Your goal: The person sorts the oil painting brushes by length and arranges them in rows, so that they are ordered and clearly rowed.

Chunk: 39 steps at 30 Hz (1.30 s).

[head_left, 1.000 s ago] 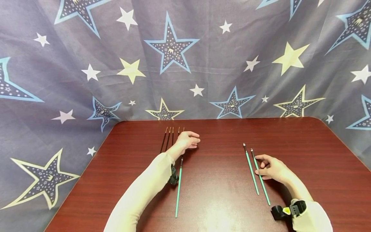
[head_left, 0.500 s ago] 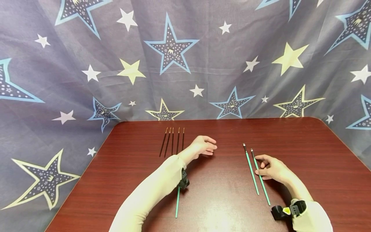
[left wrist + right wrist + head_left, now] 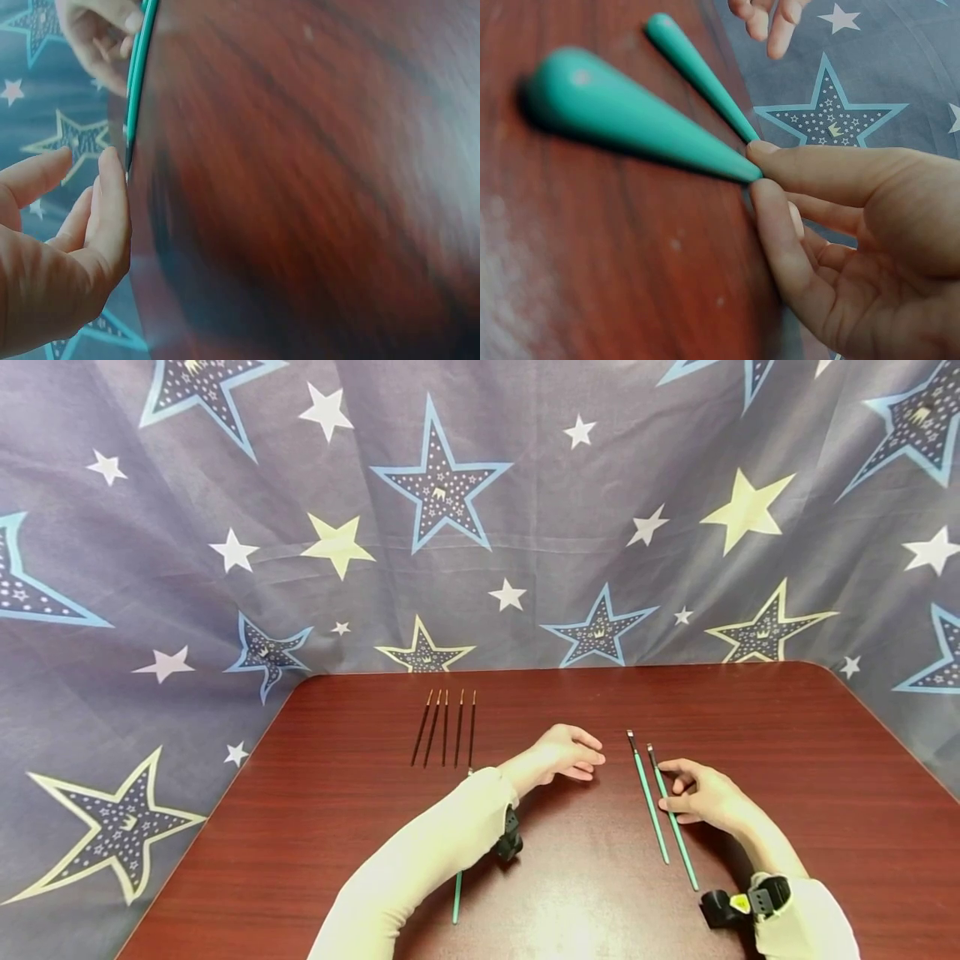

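Note:
My right hand point(image 3: 708, 795) pinches the right-hand one of two teal-handled paintbrushes point(image 3: 682, 847) between thumb and forefinger; in the right wrist view its teal handle point(image 3: 630, 116) comes close to the camera. Just left of it, the other teal-handled paintbrush point(image 3: 649, 802) lies roughly parallel on the table. My left hand point(image 3: 564, 753) holds nothing and hovers left of this pair, fingers loosely extended. Seen from the left wrist, the left fingers point(image 3: 112, 210) stay apart from the brushes. A third teal-handled paintbrush point(image 3: 457, 902) lies partly hidden beneath the left sleeve.
Several thin dark paintbrushes point(image 3: 445, 731) lie side by side at the back left of the reddish-brown table point(image 3: 300, 827). A grey star-patterned cloth point(image 3: 525, 552) hangs behind the table's far edge.
My left hand has moved right and slightly nearer, from beside the dark paintbrushes towards the teal pair, uncovering the dark ones. My right hand and its paintbrush have stayed in place.

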Tool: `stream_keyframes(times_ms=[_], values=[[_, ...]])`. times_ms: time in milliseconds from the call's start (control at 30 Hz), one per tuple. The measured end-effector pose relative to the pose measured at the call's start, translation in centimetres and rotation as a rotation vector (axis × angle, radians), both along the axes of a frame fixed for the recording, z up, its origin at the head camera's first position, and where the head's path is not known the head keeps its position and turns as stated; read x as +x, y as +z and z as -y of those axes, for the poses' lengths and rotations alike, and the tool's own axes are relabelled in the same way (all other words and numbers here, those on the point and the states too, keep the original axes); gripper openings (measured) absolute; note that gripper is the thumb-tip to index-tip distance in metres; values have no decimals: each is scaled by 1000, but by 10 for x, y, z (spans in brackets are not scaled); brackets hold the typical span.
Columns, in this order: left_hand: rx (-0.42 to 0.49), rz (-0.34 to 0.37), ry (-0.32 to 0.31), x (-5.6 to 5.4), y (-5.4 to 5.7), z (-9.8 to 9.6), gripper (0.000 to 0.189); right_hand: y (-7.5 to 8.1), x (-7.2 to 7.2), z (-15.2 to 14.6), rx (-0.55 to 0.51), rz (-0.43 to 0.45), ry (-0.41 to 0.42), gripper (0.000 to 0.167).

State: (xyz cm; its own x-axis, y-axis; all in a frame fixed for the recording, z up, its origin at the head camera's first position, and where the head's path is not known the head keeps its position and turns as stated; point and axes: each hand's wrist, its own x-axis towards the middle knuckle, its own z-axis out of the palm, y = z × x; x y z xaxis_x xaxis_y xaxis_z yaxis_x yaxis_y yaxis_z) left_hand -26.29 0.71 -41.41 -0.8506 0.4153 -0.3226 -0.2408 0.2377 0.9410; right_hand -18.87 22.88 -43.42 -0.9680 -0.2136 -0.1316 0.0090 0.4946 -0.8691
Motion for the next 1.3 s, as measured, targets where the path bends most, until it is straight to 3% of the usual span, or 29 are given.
stream_keyframes(times_ms=[233,467,1000,1300], values=[[44,30,-23,8,-4,-24,31,-2,-2,-1,8,-10,-9,58],[48,74,38,14,-10,-47,21,-2,-1,-1,6,-7,-11,58],[-63,20,190,17,-14,-68,27,0,-2,-1,10,-1,-9,58],[-165,-66,200,19,-18,-73,30,0,-1,0,21,-5,-7,58]])
